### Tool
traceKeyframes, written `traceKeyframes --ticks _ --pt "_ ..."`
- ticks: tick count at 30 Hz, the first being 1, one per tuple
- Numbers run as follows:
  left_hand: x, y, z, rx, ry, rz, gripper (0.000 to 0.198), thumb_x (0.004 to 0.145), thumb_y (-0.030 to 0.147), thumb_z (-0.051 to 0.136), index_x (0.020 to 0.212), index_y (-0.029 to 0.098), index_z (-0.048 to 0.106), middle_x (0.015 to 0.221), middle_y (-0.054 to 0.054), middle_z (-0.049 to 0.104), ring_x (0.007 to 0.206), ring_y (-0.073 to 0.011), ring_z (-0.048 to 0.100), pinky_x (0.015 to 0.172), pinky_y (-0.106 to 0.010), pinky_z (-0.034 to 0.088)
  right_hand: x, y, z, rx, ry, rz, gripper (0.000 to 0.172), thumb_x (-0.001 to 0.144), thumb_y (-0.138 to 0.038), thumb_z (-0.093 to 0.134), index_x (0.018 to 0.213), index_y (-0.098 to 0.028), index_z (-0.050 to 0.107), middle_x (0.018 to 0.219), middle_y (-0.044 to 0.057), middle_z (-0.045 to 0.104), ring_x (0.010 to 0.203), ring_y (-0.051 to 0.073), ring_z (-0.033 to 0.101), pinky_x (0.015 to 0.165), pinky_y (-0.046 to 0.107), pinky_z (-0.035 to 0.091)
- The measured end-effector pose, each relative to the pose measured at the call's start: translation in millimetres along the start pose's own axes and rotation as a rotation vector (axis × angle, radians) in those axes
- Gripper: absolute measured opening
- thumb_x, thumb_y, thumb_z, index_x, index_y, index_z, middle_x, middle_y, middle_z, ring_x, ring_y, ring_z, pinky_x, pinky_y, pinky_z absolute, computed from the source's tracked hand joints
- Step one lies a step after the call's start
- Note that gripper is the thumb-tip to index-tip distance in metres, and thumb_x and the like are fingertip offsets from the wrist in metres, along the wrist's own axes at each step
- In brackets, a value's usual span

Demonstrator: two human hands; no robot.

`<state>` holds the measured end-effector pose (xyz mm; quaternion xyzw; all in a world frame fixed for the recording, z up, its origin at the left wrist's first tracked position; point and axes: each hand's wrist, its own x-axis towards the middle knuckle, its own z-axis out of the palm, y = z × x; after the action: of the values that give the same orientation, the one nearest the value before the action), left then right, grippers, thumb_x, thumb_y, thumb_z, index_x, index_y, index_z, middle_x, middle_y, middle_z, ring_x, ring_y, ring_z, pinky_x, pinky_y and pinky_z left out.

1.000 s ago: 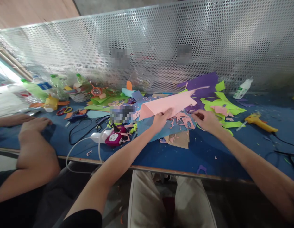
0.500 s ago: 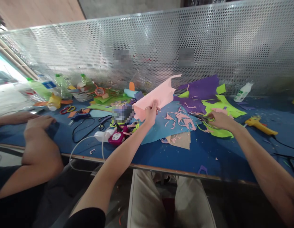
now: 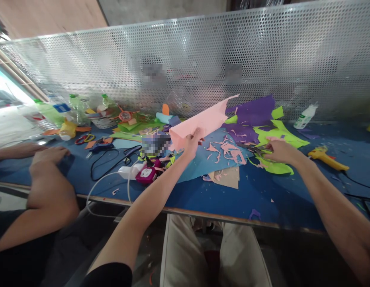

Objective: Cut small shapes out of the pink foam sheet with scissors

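Between the thumb and fingers of your left hand you pinch a curled pink foam or paper sheet, holding it tilted above the table so that its ragged, cut end points up and to the right. Your right hand has its fingers closed around the handles of a pair of scissors, blades pointing left toward the sheet yet well apart from it; whether your fingers go through the loops you cannot tell from here.

Judging by this, you are at the stage of having sheet and cutter both in hand, with no cut under way. Any cut from this position would call for a settled grip on the handles, the blades brought over to the pink edge, and your left fingers kept out of their line.

Below your left hand, thin pink offcuts litter a blue sheet, with a tan piece partly under it. Around the scissors lie lime-green scraps, and behind them a purple sheet. Farther right rests a yellow glue gun; to your left, a magenta plug adapter and, beyond it, a co-worker's hand on the blue tabletop.
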<state>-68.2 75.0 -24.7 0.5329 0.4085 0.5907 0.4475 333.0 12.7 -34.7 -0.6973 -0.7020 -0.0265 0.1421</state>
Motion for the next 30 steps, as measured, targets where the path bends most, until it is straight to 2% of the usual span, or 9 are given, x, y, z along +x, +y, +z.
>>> traceKeyframes --ticks 4,7,10,13,16,19,21,27,30 --pt "-1.5 6.0 0.2 -0.014 -0.006 0.009 0.059 0.083 0.073 0.064 0.062 0.019 0.050 0.049 -0.001 0.048 0.047 -0.0100 0.045 0.045 -0.024 0.030 -0.1 -2.4 -9.1 -0.015 0.029 -0.016 0.033 0.065 -0.031 0.083 0.093 -0.016 0.075 0.107 0.019 0.077 0.086 0.030 0.072 0.072 0.034 0.045" --pt "-5.1 12.2 1.4 -0.019 -0.021 0.021 0.062 0.086 0.072 0.061 0.057 0.020 0.045 0.047 0.000 0.045 0.044 -0.0086 0.041 0.045 -0.024 0.030 -4.7 -7.7 -18.2 0.025 0.150 0.026 0.038 0.072 -0.038 0.078 0.102 -0.015 0.075 0.102 0.018 0.077 0.084 0.029 0.070 0.072 0.035 0.046" --pt "-8.5 17.2 2.9 -0.030 -0.041 0.020 0.062 0.091 0.069 0.056 0.056 0.019 0.046 0.049 -0.001 0.048 0.044 -0.0075 0.041 0.046 -0.024 0.032 -12.7 -22.1 -24.2 0.234 0.301 0.096 0.037 0.076 -0.049 0.073 0.098 -0.018 0.074 0.087 0.013 0.077 0.074 0.025 0.069 0.063 0.032 0.046" --pt "-10.1 18.7 5.1 -0.065 -0.055 -0.009 0.058 0.091 0.068 0.057 0.063 0.017 0.055 0.058 -0.003 0.058 0.045 -0.0073 0.044 0.047 -0.024 0.033 -22.2 -47.5 -22.3 0.506 0.180 0.141 0.049 0.073 -0.067 0.068 0.085 -0.019 0.073 0.071 0.009 0.073 0.057 0.020 0.064 0.051 0.028 0.041" --pt "-12.2 18.4 8.3 -0.017 -0.059 -0.003 0.060 0.090 0.070 0.058 0.065 0.015 0.062 0.057 -0.004 0.059 0.046 -0.0075 0.045 0.048 -0.024 0.036 -33.7 -78.5 -14.7 0.778 -0.044 0.003 0.058 0.078 -0.078 0.052 0.082 -0.021 0.065 0.055 0.000 0.060 0.046 0.015 0.054 0.047 0.027 0.040" --pt "-17.9 20.2 12.6 0.025 -0.074 0.038 0.064 0.090 0.072 0.056 0.063 0.015 0.065 0.049 -0.002 0.051 0.045 -0.0080 0.044 0.049 -0.025 0.037 -47.3 -106.4 -10.1 0.984 -0.219 -0.135 0.059 0.087 -0.076 0.035 0.088 -0.024 0.061 0.057 -0.002 0.058 0.049 0.017 0.057 0.051 0.029 0.045" --pt "-24.5 23.8 16.5 0.026 -0.075 0.064 0.065 0.090 0.073 0.054 0.064 0.015 0.066 0.048 -0.001 0.050 0.045 -0.0084 0.043 0.050 -0.026 0.036 -55.9 -120.5 -10.3 0.961 -0.296 -0.198 0.054 0.087 -0.075 0.042 0.085 -0.024 0.060 0.061 -0.001 0.060 0.052 0.017 0.059 0.054 0.030 0.049" --pt "-53.1 38.1 32.7 0.138 -0.054 0.066 0.068 0.094 0.075 0.043 0.066 0.017 0.065 0.046 0.000 0.043 0.045 -0.0093 0.040 0.051 -0.027 0.037 -69.1 -140.9 -9.6 0.929 -0.349 -0.130 0.050 0.084 -0.074 0.048 0.081 -0.026 0.059 0.057 -0.002 0.057 0.049 0.019 0.060 0.049 0.031 0.049" --pt "-65.0 40.3 40.1 0.179 -0.053 0.033 0.070 0.093 0.076 0.044 0.057 0.017 0.059 0.044 0.000 0.043 0.043 -0.0089 0.040 0.050 -0.027 0.036 -69.8 -143.1 -6.1 0.966 -0.343 -0.125 0.051 0.084 -0.075 0.047 0.082 -0.026 0.059 0.055 -0.003 0.055 0.047 0.018 0.058 0.046 0.030 0.049"
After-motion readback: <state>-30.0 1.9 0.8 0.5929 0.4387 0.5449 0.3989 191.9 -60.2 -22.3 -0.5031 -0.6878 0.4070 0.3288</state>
